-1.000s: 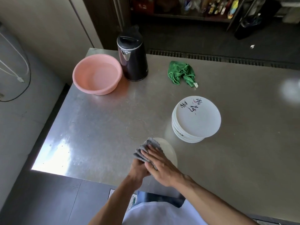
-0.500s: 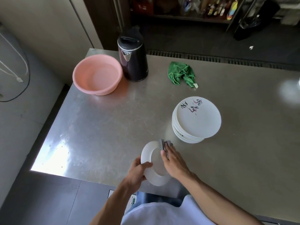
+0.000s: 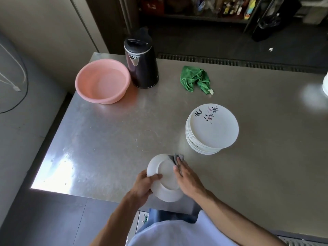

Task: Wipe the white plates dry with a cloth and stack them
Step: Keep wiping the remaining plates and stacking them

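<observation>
A white plate [image 3: 164, 176] is held tilted over the table's near edge, its underside with the foot ring facing me. My left hand [image 3: 144, 185] grips its left rim, thumb on the face. My right hand [image 3: 187, 178] holds a grey cloth [image 3: 177, 158] against the plate's right rim, fingers fairly straight over it. A stack of several white plates [image 3: 212, 128] with black brush lettering stands to the right, a little farther back.
On the steel table [image 3: 106, 139] a pink basin [image 3: 103, 81] and a black kettle [image 3: 141, 63] stand at the back left. A crumpled green cloth [image 3: 196, 79] lies at the back middle. A white object [image 3: 325, 84] shows at the right edge.
A second ago the cloth and my right hand covered the plate's face. The plate has since been turned underside up, and the cloth now sits at its right rim.
</observation>
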Demonstrator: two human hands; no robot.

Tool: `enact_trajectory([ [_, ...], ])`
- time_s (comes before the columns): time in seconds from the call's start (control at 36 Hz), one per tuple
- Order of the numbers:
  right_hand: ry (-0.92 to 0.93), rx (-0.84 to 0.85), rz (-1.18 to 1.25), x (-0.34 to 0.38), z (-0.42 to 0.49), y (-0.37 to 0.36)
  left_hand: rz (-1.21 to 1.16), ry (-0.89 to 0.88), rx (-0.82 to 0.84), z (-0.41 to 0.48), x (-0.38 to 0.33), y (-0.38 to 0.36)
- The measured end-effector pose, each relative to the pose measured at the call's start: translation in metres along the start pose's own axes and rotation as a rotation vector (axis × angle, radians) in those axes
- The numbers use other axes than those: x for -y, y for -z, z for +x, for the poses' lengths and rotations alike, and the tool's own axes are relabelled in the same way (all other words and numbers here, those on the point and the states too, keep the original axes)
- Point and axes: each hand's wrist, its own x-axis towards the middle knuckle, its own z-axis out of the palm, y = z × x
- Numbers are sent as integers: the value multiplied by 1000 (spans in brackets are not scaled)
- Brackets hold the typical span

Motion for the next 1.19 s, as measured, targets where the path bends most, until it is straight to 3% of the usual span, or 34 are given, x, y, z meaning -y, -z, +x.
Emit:
enact_trajectory([
  [0.11, 268, -21, -198, 6, -13, -4, -110, -32, 32, 3, -6, 2],
  [0.19, 426, -7, -203, 18, -24, -6, -200, -24, 56, 6, -14, 4],
  [0.5, 611, -100, -343, 24, -15, 21, -359, 126, 138, 10, -32, -9],
  [0.58, 503, -171, -167, 27, -6, 32, -418, 96, 177, 8, -36, -14],
  [0.67, 184, -285, 125, 35, 1, 42, -457, 94, 61, 9, -42, -11],
  [0.75, -85, -294, 305, 30, 7, 46, -13, -76, -93, 14, -42, -5],
  [0.83, -129, -285, 440, 24, 8, 52, 507, -302, -184, 19, -34, -1],
  [0.89, -154, -274, 554, 21, 9, 53, 622, -335, -198, 17, -30, 1],
  [1.0, -152, -289, 732, 18, 9, 56, 384, -296, -90, 8, -25, 2],
  [1.08, -93, -301, 702, 13, 5, 56, 325, -305, -88, 2, -28, 6],
  [1.19, -147, -302, 647, 1, -1, 52, 259, -314, -110, 1, -35, 18],
])
